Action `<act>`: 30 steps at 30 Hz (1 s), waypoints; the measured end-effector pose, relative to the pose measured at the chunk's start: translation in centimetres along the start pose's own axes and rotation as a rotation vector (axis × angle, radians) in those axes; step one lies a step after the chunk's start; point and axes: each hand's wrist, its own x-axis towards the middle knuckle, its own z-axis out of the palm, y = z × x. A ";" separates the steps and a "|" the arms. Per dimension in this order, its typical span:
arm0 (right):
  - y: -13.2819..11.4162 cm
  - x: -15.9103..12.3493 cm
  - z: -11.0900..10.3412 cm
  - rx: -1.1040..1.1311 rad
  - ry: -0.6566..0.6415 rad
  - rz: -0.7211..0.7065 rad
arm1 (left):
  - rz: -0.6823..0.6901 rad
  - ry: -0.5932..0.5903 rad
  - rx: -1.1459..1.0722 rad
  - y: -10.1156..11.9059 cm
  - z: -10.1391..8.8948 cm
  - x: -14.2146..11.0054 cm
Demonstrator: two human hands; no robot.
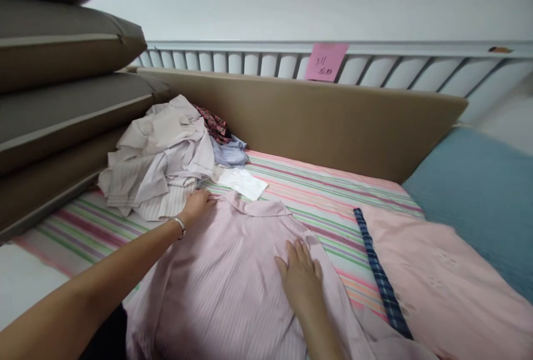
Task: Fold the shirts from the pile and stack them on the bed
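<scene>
A pale pink striped shirt (233,282) lies spread flat on the striped bed sheet (325,188), collar toward the headboard. My left hand (199,204), with a bracelet on the wrist, reaches to the shirt's left shoulder near the collar; its fingers curl onto the fabric edge. My right hand (300,278) lies flat on the shirt's right side, fingers stretched out and pressing the cloth.
A heap of crumpled light shirts (160,160) sits at the back left beside stacked brown cushions (62,105). A white folded cloth (244,182) lies near the collar. A pink garment (441,282) with a plaid strip (381,277) lies right. A tan headboard (333,121) stands behind.
</scene>
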 end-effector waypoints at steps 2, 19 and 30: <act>0.3 0.2 0.1 -0.029 -0.014 0.022 | -0.028 -0.009 -0.008 -0.2 0.5 0.8; 0.7 0.9 0.9 -0.047 0.010 0.022 | 0.371 0.021 -0.071 1.4 2.0 -2.2; 1.2 -3.0 -1.4 0.416 0.414 -0.291 | 0.209 0.061 -0.448 -1.7 -4.9 -16.2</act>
